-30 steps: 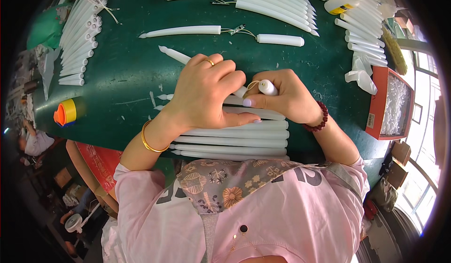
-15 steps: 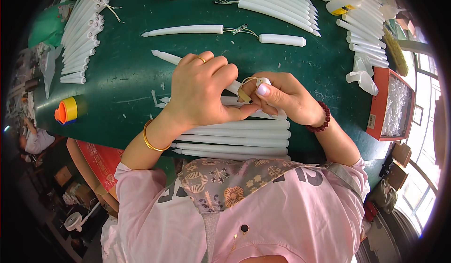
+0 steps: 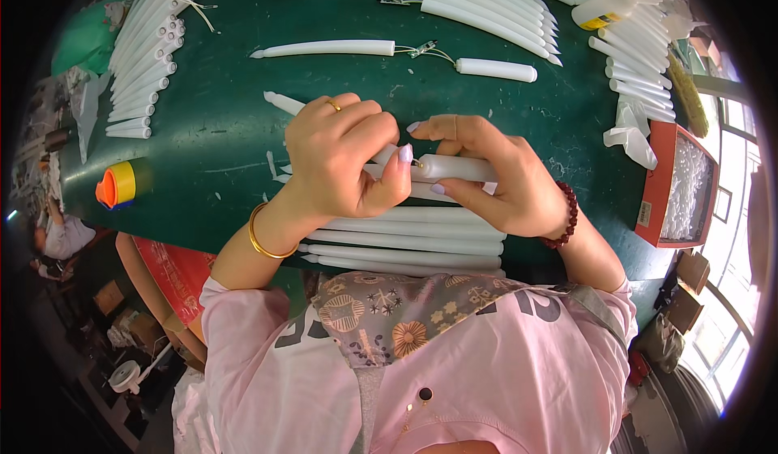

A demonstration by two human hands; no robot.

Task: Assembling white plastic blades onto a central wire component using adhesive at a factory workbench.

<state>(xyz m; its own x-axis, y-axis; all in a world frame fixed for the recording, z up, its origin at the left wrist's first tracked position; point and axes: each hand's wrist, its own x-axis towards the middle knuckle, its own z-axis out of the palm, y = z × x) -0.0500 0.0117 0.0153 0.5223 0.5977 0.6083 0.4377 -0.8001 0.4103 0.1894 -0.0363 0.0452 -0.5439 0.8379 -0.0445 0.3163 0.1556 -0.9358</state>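
My left hand (image 3: 340,158) is closed around a long white taper candle (image 3: 281,102), its flame-shaped tip poking out at the upper left. Between the fingers and thumb of my right hand (image 3: 515,182) lies a short white candle tube (image 3: 458,167). The two ends face each other almost touching, with a bit of wire at the joint. Just below my hands several white taper candles (image 3: 413,239) lie side by side. Beyond them is another taper candle (image 3: 328,49), joined by thin wires and a small circuit board (image 3: 422,49) to a separate white tube (image 3: 496,70).
White candle parts are piled at the left (image 3: 146,73), back (image 3: 486,8) and right (image 3: 636,57). A bottle (image 3: 598,10) rests on the right pile. A tape roll (image 3: 117,185) sits at left; a red box (image 3: 655,186) of small clear-white pieces stands at right.
The wires and small tan piece between my hands have gone from sight. My right hand has turned and now grips the short tube in line with the candle.
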